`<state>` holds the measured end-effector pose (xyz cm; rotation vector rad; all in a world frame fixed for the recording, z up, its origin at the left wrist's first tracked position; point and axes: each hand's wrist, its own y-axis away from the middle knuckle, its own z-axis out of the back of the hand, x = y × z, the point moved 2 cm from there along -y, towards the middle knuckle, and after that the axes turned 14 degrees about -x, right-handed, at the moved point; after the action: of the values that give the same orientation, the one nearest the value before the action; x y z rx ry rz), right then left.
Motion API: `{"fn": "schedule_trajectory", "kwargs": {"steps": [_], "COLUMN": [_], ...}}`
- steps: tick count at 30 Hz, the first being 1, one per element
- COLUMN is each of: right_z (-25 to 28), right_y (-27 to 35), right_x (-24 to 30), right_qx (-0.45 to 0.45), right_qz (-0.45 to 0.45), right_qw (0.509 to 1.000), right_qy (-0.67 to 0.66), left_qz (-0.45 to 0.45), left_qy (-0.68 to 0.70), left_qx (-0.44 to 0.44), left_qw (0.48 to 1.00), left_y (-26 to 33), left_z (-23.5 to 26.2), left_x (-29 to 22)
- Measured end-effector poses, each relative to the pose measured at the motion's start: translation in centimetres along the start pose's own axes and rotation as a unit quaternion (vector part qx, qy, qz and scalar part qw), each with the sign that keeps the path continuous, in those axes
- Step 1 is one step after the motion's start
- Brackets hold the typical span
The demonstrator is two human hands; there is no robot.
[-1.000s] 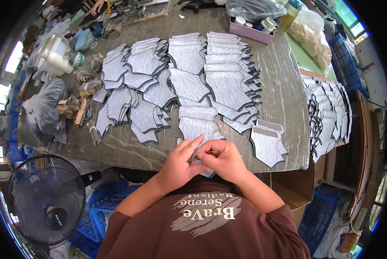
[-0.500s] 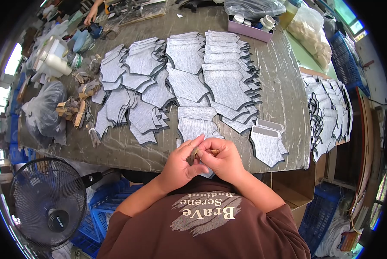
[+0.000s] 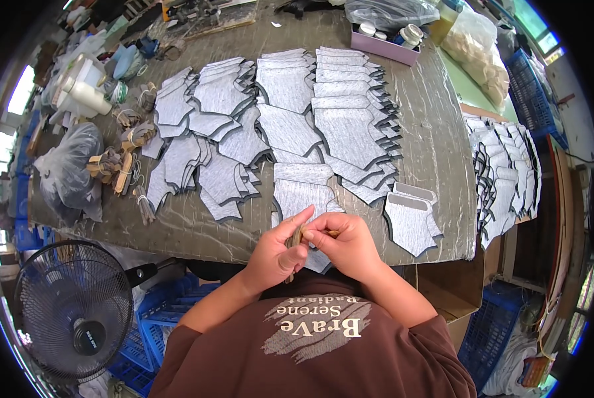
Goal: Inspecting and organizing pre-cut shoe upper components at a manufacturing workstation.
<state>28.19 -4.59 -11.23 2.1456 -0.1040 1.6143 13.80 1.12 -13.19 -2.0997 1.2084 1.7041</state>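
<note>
Near the table's front edge, my left hand (image 3: 270, 255) is closed around a small grey-brown bundle of thin strips (image 3: 296, 237), thumb held along it. My right hand (image 3: 351, 245) touches the bundle with a pinch of thumb and fingertips; a narrow tan piece (image 3: 334, 233) sticks out between its fingers, its kind too small to tell. Just beyond both hands lies a grey cut fabric piece (image 3: 302, 198) with dark edges, and another grey piece (image 3: 319, 263) shows partly below them. To the right rests a short stack of similar pieces (image 3: 409, 225).
Overlapping rows of grey cut pieces (image 3: 346, 129) cover the middle of the table (image 3: 429, 126). Tied strip bundles (image 3: 121, 174) and a clear plastic bag (image 3: 71, 166) lie left. A purple box (image 3: 383, 50) holds jars at the back. A black fan (image 3: 78, 308) stands front left.
My fingers have shifted on the bundle, which now shows more upright in my left hand. My right hand has moved slightly right. Another person's hand at the far left has gone from view.
</note>
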Motion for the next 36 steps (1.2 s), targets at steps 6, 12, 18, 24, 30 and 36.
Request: {"fn": "schedule_trajectory", "kwargs": {"steps": [6, 12, 18, 24, 30, 36], "right_z": [0.2, 0.6, 0.1, 0.7, 1.1, 4.4], "right_y": [0.2, 0.2, -0.3, -0.3, -1.1, -1.6], "right_x": [0.5, -0.4, -2.4, -2.5, -2.2, -2.4], "right_qx": [-0.051, -0.053, -0.026, 0.098, -0.020, -0.252], "right_qz": [0.097, 0.053, -0.063, -0.075, -0.102, 0.194], "right_qw": [0.973, 0.988, 0.988, 0.982, 0.925, 0.934], "right_qy": [0.205, 0.138, -0.135, -0.144, -0.365, 0.162], "left_qz": [-0.255, -0.297, 0.003, -0.363, -0.366, -0.065], "left_qy": [-0.324, -0.344, 0.075, -0.314, -0.335, -0.144], "left_qx": [-0.044, -0.042, -0.121, -0.071, -0.050, -0.253], "left_qw": [0.910, 0.890, 0.990, 0.874, 0.867, 0.955], "left_y": [-0.4, -0.7, -0.5, -1.3, -1.8, -4.8], "left_z": [-0.1, -0.7, -0.3, 0.1, 1.1, 4.6], "left_x": [-0.6, -0.6, 0.1, -4.2, -4.7, -3.8]}}
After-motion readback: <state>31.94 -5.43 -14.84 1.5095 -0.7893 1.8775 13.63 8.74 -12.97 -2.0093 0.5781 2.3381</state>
